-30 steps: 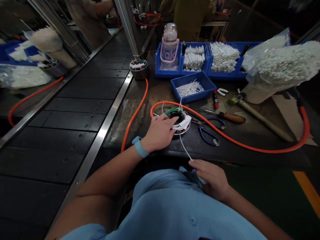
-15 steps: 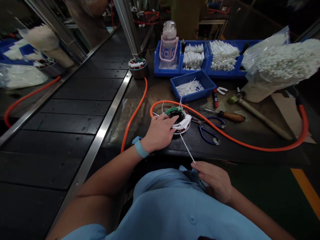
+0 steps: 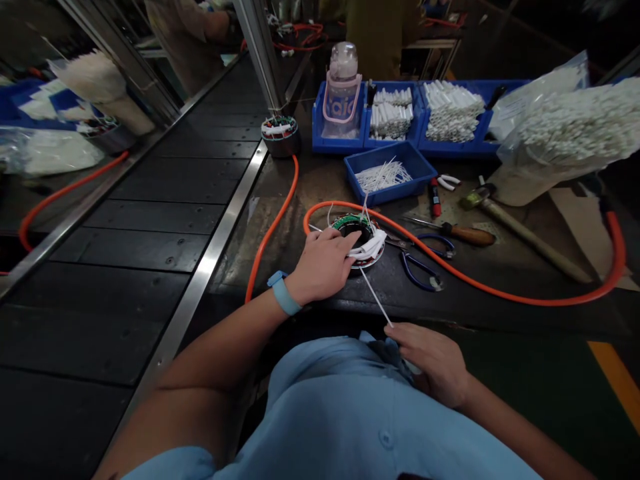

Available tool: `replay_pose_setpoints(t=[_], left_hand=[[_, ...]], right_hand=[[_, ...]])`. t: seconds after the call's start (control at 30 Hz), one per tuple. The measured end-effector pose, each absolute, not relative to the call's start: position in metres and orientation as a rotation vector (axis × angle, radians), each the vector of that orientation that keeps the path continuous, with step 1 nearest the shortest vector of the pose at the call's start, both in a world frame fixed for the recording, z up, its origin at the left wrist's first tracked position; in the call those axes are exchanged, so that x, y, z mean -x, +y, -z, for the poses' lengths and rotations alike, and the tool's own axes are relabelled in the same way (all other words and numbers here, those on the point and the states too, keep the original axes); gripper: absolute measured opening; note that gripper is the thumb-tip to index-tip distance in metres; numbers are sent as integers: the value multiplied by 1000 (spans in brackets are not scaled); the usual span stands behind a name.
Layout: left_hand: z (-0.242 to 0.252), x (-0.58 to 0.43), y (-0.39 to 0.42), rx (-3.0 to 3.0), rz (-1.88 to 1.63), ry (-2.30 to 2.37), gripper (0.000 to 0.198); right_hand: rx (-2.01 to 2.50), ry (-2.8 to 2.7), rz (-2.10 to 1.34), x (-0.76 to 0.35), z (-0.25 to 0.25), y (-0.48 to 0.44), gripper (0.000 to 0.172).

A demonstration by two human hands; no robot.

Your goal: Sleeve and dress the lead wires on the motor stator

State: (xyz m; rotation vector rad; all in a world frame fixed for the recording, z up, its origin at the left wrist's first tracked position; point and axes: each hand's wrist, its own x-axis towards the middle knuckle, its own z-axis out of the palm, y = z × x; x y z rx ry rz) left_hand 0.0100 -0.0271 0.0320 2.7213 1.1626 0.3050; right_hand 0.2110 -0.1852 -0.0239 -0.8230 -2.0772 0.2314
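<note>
A round motor stator [image 3: 361, 239] with white sleeved leads lies on the dark bench near its front edge. My left hand [image 3: 325, 265], a blue band on its wrist, rests on the stator's left side with fingers curled over its rim. My right hand [image 3: 433, 363] is below the bench edge, close to my shirt, pinched on the end of a thin white tie [image 3: 376, 301] that runs taut up to the stator.
Blue scissors [image 3: 423, 261], a wooden-handled tool [image 3: 463, 234] and an orange hose [image 3: 480, 283] lie right of the stator. Blue bins [image 3: 390, 175] hold white ties and sleeves, with a bottle [image 3: 343, 90] behind. A second stator [image 3: 280, 133] sits by the conveyor [image 3: 140, 220]. Another person works beyond.
My right hand has shifted slightly while keeping the white tie taut. My left hand stays on the stator. The view has drifted a little.
</note>
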Motion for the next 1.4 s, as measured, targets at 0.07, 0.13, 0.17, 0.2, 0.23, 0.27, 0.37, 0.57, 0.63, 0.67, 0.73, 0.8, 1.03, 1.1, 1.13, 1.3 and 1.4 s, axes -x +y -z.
replay_pose_setpoints(t=[0.07,0.13,0.17,0.2,0.23,0.27,0.37,0.57,0.63,0.67,0.73,0.8,1.03,1.1,1.13,1.3,1.4], left_hand=[[-31,-10,-27,-2719,-311,1164,47],[-31,-10,-27,-2718,-311,1164,47],[-31,-10,-27,-2718,-309,1164,47],[-32,-10,-27,-2717,-302,1163,47],[-32,-10,-27,-2716,-293,1162,47],[-33,-10,-27,-2717,-285,1162,47],[-35,-12,-27,-2724,-263,1160,48],[-27,-15,-31,-2457,-577,1179,71],[-22,-14,-32,-2401,-725,1160,63],[-19,-13,-32,-2420,-769,1133,52],[-15,-11,-33,-2488,-812,1071,29],[-12,-9,-33,-2528,-834,1035,21],[-8,-11,-32,-2545,-942,1031,22],[-7,-11,-32,-2545,-937,1032,22],[-7,-11,-32,-2547,-927,1034,22],[-8,-10,-32,-2538,-924,1024,22],[-10,-9,-32,-2538,-882,1030,25]], right_hand=[[824,-2078,-214,-212,25,-186,34],[811,-2073,-214,-212,24,-187,33],[805,-2071,-219,-212,24,-187,33],[800,-2068,-224,-212,23,-187,32],[797,-2065,-228,-211,23,-187,32],[796,-2063,-231,-211,22,-187,32],[792,-2063,-231,-208,25,-180,34],[1013,-1903,-373,-186,32,-121,23],[1115,-1670,-599,-179,31,-101,13],[1151,-1538,-721,-177,30,-94,9],[1155,-1320,-923,-173,28,-88,17],[1104,-1196,-1039,-172,28,-89,25],[1050,-1118,-1094,-171,29,-96,28],[1128,-1112,-1059,-169,27,-92,28],[1177,-1108,-1033,-167,26,-89,28],[1444,-1224,-822,-164,17,-77,22],[1551,-1708,-385,-170,6,-75,10]])
